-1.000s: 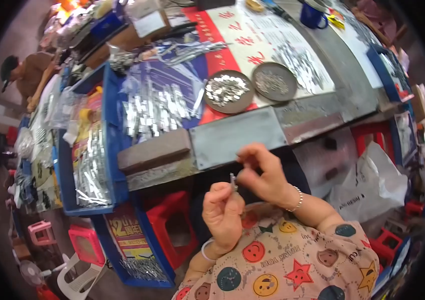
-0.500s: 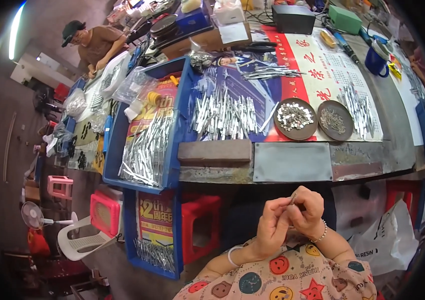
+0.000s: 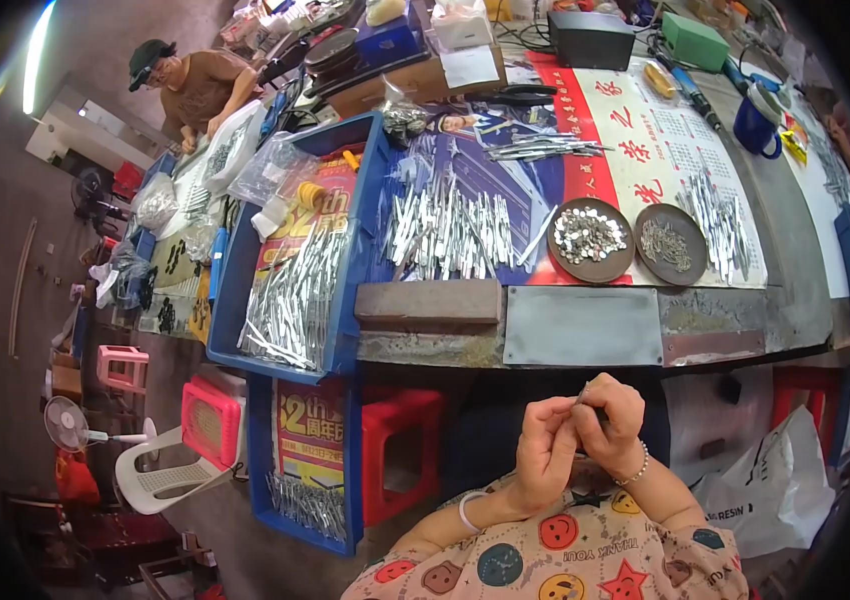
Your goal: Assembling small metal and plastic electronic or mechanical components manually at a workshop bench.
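Observation:
My left hand [image 3: 547,452] and my right hand [image 3: 613,418] meet in front of my chest, below the bench's front edge. Fingers and thumbs of both are pinched together around a small metal piece [image 3: 582,396]. Only its tip shows, so its kind cannot be made out. On the bench beyond lie a round dish of small shiny silver discs [image 3: 590,238] and a second dish with fine wire-like metal parts [image 3: 672,245]. Thin silver metal strips lie in a bunch [image 3: 452,230] left of the dishes, and another bunch [image 3: 717,228] is at their right.
A blue tray [image 3: 353,300] full of metal strips stands on the bench's left, with another blue tray [image 3: 257,480] below it. A grey block [image 3: 428,301] and a metal plate [image 3: 583,326] line the front edge. A blue mug [image 3: 757,122] stands far right. Far left, another person [image 3: 207,88] works.
My fingers have shifted slightly around the small piece, and less of it shows now. My hands stay together in nearly the same place. The view has moved a little.

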Demonstrator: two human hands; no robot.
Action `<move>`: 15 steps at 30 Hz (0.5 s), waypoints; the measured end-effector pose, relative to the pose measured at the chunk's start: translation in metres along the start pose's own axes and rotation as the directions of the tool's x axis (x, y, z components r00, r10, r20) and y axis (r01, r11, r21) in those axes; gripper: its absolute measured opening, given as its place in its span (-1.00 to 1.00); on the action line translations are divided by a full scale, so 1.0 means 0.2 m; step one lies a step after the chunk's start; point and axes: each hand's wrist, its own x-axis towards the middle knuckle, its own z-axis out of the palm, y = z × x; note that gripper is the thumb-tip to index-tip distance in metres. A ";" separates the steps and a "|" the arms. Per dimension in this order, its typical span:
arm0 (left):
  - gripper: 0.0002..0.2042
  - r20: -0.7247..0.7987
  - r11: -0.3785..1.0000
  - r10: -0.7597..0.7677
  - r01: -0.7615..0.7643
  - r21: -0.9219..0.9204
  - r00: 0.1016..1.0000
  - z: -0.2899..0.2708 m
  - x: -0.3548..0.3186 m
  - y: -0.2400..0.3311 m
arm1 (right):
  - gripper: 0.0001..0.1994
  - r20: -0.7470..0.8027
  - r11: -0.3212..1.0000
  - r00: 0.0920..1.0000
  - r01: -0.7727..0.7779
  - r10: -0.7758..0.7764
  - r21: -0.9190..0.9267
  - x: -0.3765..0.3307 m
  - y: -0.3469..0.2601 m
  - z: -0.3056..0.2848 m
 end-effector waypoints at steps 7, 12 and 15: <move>-0.81 -0.001 0.999 0.027 -0.027 0.047 1.000 0.00 -0.02 -0.05 | -0.89 0.151 0.982 0.976 -0.139 0.158 -0.128 -0.04 0.01 -0.06; -0.82 -0.055 0.994 -0.087 0.083 -0.077 0.995 0.00 0.00 0.01 | -0.67 0.083 0.916 0.946 -0.325 0.315 0.235 -0.07 -0.01 -0.04; -0.83 -0.077 0.999 -0.033 0.032 -0.011 0.996 0.00 0.01 -0.03 | -0.61 0.083 0.991 0.997 -0.008 -0.003 0.134 -0.05 0.05 -0.03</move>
